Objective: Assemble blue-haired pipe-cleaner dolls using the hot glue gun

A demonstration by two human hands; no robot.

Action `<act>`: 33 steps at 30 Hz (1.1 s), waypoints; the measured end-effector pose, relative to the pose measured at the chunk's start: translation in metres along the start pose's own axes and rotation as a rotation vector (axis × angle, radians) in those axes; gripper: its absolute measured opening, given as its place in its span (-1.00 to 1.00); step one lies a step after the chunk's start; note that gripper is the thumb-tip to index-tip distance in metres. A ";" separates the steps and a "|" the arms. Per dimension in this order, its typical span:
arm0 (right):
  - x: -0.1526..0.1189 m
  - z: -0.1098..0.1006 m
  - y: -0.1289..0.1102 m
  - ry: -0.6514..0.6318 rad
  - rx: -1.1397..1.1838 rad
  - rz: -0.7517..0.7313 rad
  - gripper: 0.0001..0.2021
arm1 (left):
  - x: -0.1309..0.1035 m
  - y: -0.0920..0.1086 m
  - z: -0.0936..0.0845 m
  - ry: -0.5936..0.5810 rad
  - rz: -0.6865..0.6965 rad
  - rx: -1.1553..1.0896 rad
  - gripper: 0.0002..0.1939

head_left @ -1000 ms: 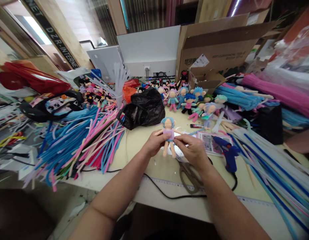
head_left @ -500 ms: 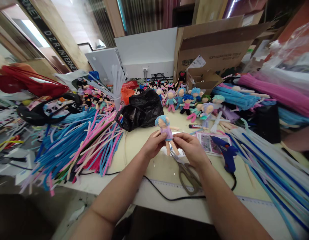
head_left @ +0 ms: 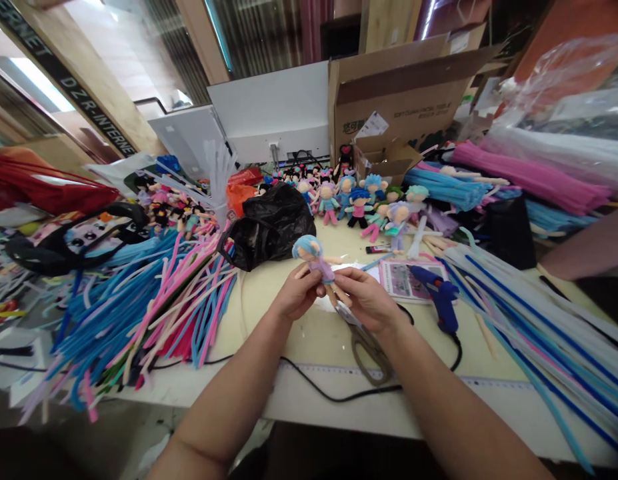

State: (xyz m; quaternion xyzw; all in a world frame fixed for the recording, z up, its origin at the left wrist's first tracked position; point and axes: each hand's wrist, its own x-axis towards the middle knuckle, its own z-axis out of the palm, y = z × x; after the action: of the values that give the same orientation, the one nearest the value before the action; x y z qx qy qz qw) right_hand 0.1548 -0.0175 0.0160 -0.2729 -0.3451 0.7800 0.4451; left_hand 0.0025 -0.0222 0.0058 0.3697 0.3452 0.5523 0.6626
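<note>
A small doll (head_left: pixel 323 268) with light blue hair, a lilac dress and beige limbs is held above the table, tilted with its head to the left. My left hand (head_left: pixel 297 293) pinches its body from the left. From the right, my right hand (head_left: pixel 366 297) closes its fingertips on the doll near the skirt and legs. Scissors (head_left: pixel 366 353) with grey-brown handles lie under my right hand, their blades partly hidden. To the right, a blue glue gun (head_left: pixel 441 297) rests on a printed card (head_left: pixel 401 280).
Pipe cleaner bundles lie left (head_left: pixel 123 313) and right (head_left: pixel 533 320). A black plastic bag (head_left: pixel 269 227), finished dolls (head_left: pixel 359 203) and a cardboard box (head_left: pixel 403 100) stand behind. A black cable (head_left: pixel 329 395) crosses the table's front.
The view has shifted, so most things appear further left. The doll has tilted further, its head turning leftward, and both hands still hold it.
</note>
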 end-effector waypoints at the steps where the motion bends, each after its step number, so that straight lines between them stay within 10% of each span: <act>1: 0.000 0.000 0.000 0.011 0.004 -0.003 -0.75 | 0.000 0.001 0.001 0.009 0.005 0.006 -0.56; 33: 0.004 0.001 0.008 0.049 0.074 -0.037 -0.75 | 0.002 -0.006 0.009 0.103 0.130 0.065 -0.63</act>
State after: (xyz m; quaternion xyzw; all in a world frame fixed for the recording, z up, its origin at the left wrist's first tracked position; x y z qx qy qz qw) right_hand 0.1481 -0.0171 0.0102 -0.2686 -0.3101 0.7769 0.4776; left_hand 0.0129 -0.0221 0.0051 0.3838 0.3717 0.6011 0.5943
